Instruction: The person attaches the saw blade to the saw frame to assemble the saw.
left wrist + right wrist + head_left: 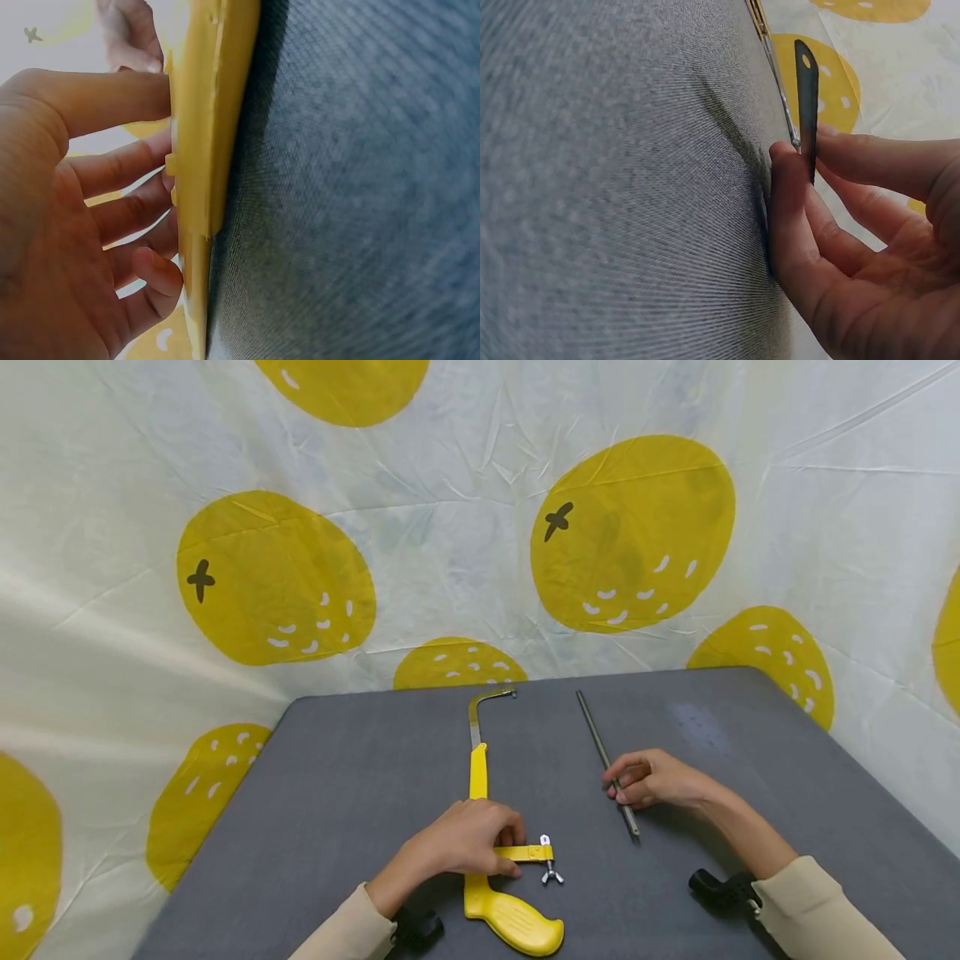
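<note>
Though two hands, one blade

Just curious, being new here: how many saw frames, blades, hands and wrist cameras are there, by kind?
Yellow-and-silver C-shaped hacksaw frame: 1
Thin grey metal saw blade: 1
Bare left hand and bare right hand: 2
Small black wrist cameras: 2
Total: 6
</note>
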`<move>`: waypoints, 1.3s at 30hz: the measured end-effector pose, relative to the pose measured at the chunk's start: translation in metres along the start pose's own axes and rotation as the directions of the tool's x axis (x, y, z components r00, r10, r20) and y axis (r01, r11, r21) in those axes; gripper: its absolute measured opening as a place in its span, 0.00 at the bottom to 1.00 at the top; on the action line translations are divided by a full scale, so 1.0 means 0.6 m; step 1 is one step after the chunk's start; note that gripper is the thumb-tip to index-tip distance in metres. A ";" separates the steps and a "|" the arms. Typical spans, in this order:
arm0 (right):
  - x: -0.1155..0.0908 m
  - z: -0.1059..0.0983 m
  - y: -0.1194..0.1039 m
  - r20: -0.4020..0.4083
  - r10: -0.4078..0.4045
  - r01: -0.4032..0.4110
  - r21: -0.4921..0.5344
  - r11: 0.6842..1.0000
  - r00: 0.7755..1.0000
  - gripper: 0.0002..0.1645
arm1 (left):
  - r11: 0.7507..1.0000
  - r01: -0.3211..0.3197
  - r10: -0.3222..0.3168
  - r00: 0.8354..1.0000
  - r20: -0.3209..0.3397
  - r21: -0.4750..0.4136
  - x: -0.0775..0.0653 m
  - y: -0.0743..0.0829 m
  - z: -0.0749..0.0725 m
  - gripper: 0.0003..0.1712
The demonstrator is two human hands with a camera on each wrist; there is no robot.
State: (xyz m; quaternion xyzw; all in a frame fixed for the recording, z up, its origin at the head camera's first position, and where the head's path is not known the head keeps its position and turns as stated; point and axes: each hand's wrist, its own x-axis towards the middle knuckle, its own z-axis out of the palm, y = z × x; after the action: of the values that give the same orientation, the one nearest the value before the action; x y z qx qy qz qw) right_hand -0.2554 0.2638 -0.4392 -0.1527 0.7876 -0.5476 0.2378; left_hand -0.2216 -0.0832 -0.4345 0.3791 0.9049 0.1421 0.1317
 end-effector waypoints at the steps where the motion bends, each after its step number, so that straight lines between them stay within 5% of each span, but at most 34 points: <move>1: 0.000 0.001 -0.001 0.000 0.008 -0.008 0.012 1.000 1.000 0.24 | 1.000 -0.002 0.002 1.000 0.003 -0.001 -0.001 0.000 0.000 0.12; 8: -0.001 0.011 -0.004 -0.017 0.036 -0.035 0.077 0.996 0.999 0.28 | 1.000 -0.030 0.030 1.000 0.002 0.011 -0.001 -0.001 0.000 0.08; 39: 0.040 0.067 -0.033 -0.023 -0.068 0.068 -0.002 0.998 0.997 0.19 | 0.994 -0.109 0.109 0.994 0.025 0.004 0.002 -0.016 0.004 0.09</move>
State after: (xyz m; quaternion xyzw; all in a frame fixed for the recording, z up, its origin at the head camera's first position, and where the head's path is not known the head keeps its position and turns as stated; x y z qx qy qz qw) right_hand -0.2542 0.2130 -0.4374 -0.1732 0.7850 -0.5565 0.2102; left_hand -0.2280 -0.0885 -0.4402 0.4299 0.8815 0.1419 0.1341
